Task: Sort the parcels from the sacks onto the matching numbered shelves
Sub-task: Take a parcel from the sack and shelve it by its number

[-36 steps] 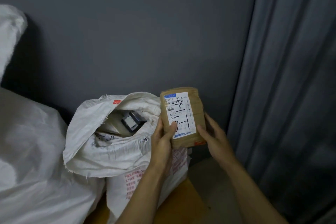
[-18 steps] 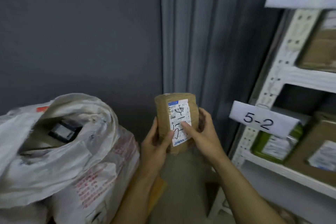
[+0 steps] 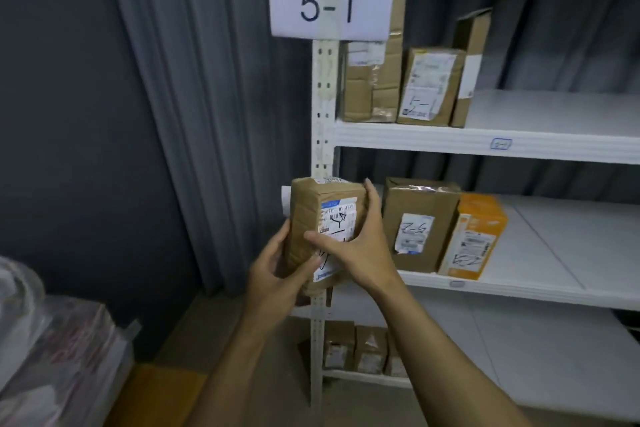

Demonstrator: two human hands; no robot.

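Parcel (image 3: 306, 218) now before shelf post (image 3: 323, 114)

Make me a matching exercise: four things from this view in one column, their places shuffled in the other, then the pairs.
1. brown taped parcel
2. orange parcel
3. 5-1 sign
4. white sack

A. on the shelf post, up top
B. lower left of the view
C. gripped by left hand and right hand
D. middle shelf, right of the brown box

Pairs: 1-C, 2-D, 3-A, 4-B
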